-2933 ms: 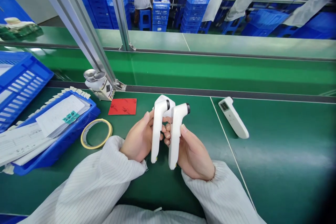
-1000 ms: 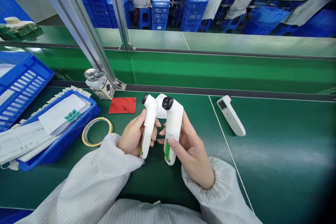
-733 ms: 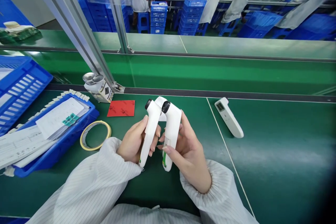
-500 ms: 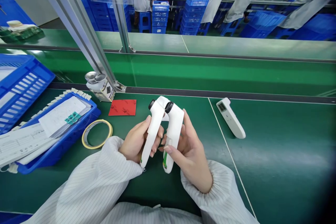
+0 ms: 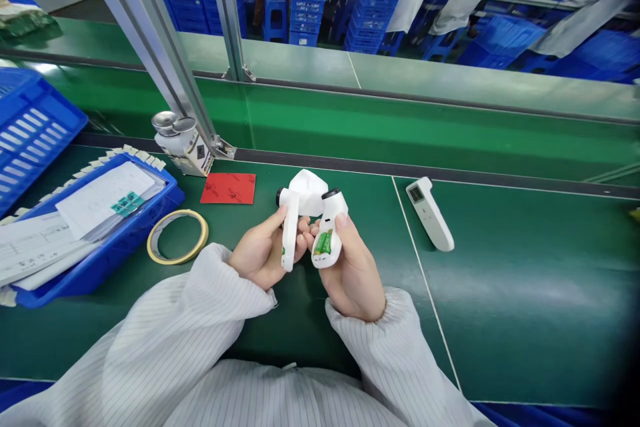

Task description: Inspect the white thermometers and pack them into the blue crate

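Observation:
My left hand [image 5: 260, 255] is closed round a white handheld thermometer [image 5: 289, 227], held upright with its dark sensor tip at the top. My right hand [image 5: 350, 270] grips a second white thermometer [image 5: 329, 230], tilted so its open battery bay with green batteries faces me. The two devices sit side by side, almost touching. A white cloth or cover [image 5: 309, 188] lies on the green mat just behind them. A third white thermometer [image 5: 429, 213] lies flat on the mat to the right, display up.
A roll of yellowish tape [image 5: 177, 245] and a red sheet [image 5: 228, 188] lie left of my hands. A blue tray [image 5: 125, 240] holds papers and labels. A small white device [image 5: 183, 143] stands by the metal post. Behind runs a green conveyor [image 5: 400, 133]; people in white coats work beyond.
Both thermometers have tipped lower and nearer to me, with the right one's battery bay now turned fully into view. The camera has tilted down a little.

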The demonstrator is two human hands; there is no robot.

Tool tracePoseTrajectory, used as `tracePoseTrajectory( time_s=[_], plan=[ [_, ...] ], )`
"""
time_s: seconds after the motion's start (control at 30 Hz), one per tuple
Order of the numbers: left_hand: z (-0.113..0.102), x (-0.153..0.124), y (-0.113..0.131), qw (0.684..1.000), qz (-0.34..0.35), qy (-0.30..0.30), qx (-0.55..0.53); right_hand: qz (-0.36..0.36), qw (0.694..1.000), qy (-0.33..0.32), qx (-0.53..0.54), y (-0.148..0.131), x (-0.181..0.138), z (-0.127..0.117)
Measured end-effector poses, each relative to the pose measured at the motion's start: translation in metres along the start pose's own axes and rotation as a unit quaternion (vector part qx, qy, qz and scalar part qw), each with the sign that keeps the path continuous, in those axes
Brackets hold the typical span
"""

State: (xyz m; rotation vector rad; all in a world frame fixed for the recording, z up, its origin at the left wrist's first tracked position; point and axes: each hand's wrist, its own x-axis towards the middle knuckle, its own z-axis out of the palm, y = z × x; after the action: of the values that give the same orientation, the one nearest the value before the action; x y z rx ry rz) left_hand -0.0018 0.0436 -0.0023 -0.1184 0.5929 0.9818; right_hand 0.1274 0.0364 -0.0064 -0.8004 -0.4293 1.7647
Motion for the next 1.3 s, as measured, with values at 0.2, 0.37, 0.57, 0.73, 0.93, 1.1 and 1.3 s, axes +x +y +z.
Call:
tracePoseTrajectory(
  time_s=[0.2,0.37,0.57,0.73,0.93,1.1,1.3],
  plan=[
    [0.001,0.001,-0.002,0.998,0.045,0.051,-0.015,0.041,0.998,0.024,0.051,0.002,0.003,0.001],
    [0.002,0.000,-0.002,0.996,0.060,0.061,0.001,0.056,0.996,0.039,0.054,0.004,0.007,0.002],
    [0.004,-0.004,-0.003,0.996,0.081,0.032,0.033,0.051,0.999,0.001,0.006,0.001,0.003,0.001],
    [0.003,-0.016,-0.009,0.955,0.227,-0.022,0.187,0.017,0.991,-0.120,-0.057,-0.014,-0.007,-0.001],
    [0.001,-0.026,-0.014,0.880,0.307,-0.024,0.362,0.009,0.976,-0.187,-0.108,-0.022,-0.012,-0.005],
    [0.001,-0.026,-0.017,0.858,0.325,-0.033,0.397,0.026,0.970,-0.212,-0.114,-0.023,-0.013,-0.009],
    [-0.005,-0.023,-0.017,0.827,0.323,-0.032,0.459,0.038,0.968,-0.230,-0.097,-0.026,-0.012,-0.012]
  ],
)
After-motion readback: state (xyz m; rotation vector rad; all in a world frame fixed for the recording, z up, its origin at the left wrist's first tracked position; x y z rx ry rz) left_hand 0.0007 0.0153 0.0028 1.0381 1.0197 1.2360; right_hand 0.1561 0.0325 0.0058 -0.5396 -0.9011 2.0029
